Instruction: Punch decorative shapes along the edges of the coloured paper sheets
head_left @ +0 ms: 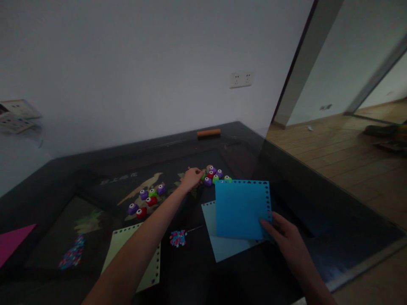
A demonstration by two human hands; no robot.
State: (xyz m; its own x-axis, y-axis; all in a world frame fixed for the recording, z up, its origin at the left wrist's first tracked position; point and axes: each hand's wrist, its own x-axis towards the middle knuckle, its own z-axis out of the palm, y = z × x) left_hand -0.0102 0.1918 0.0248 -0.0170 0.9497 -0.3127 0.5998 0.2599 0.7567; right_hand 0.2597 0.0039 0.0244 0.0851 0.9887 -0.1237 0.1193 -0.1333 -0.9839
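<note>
My left hand (192, 178) reaches across the dark table, its fingers pinched at a small green eyeball toy (203, 176). Beside those fingertips sits a cluster of purple, red and green eyeball toys (211, 174). With thumb and fingers, my right hand (284, 235) grips the edge of a bright blue sheet of paper (241, 207) with holes punched along its top and right sides. Under it lies a light blue punched sheet (211, 220), partly covered. A second group of eyeball toys (151, 201) rests left of my left forearm, which crosses over a pale green punched sheet (152, 262).
Small pink and blue beads (178, 238) lie mid-table, with another bead pile (73, 253) further left. Pink paper (15, 242) is at the left edge. An orange-brown cylinder (209, 133) lies near the wall, below a power socket (241, 79).
</note>
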